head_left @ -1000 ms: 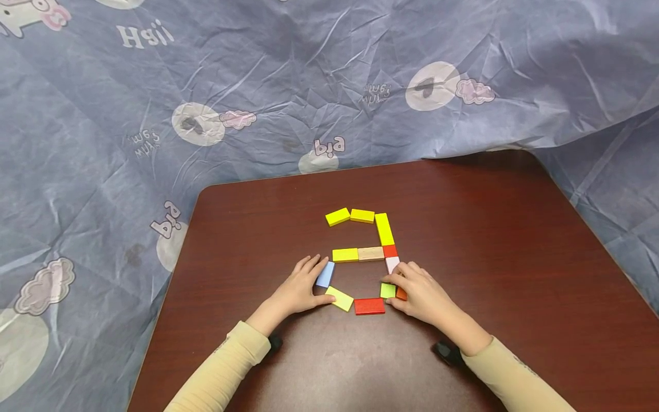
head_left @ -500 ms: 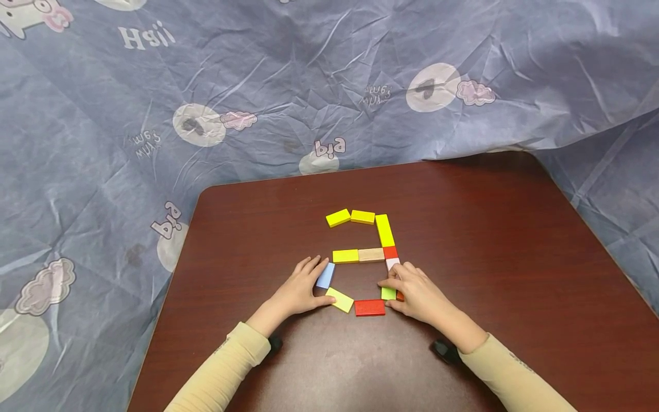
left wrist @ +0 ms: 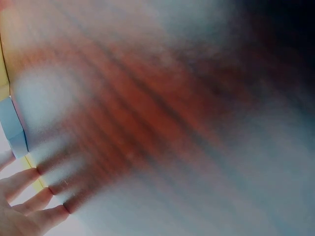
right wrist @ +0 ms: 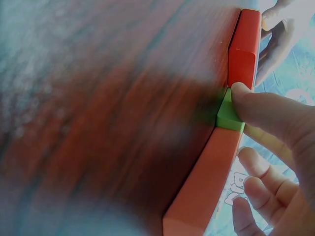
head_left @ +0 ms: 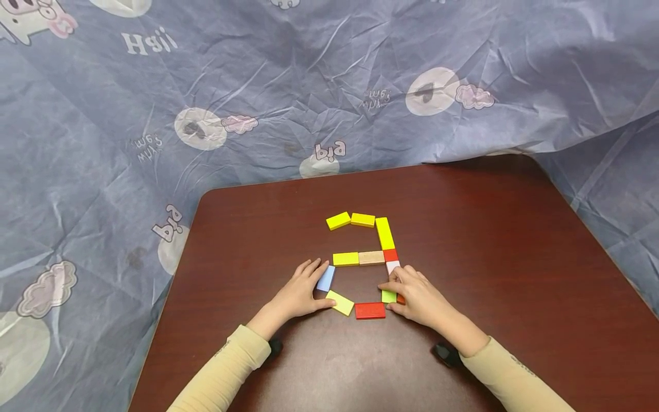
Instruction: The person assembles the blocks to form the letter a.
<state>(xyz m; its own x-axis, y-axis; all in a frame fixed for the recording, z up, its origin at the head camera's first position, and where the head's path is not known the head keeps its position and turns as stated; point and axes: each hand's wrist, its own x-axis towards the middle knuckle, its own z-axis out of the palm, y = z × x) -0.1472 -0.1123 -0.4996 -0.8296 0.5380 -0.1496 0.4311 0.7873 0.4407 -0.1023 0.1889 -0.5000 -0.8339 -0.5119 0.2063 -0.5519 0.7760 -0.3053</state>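
My left hand [head_left: 298, 293] rests on the table with its fingers spread. Its fingertips touch the blue block [head_left: 326, 278], and its thumb lies on the pale yellow block [head_left: 341, 304]. Opposite, my right hand [head_left: 419, 296] pinches the small green block [head_left: 388, 297] between thumb and index finger; the right wrist view shows the thumb against the green block's [right wrist: 230, 114] near side. The green block sits between a red block [head_left: 370, 311] and an orange block [right wrist: 202, 182], which is mostly covered by the hand in the head view. A white block [head_left: 392, 267] is partly hidden by the right fingers.
Beyond the hands, a yellow block [head_left: 345, 259] and a plain wooden block [head_left: 371, 258] form a row reaching a small red block [head_left: 390, 255]. A long yellow block [head_left: 385, 233] and two more yellow blocks curve above. A printed cloth [head_left: 309, 86] hangs behind the brown table [head_left: 463, 229].
The right index finger has shifted slightly left, across the green block, covering more of it. The left hand stays in place on the blocks. The head view has tilted up slightly.
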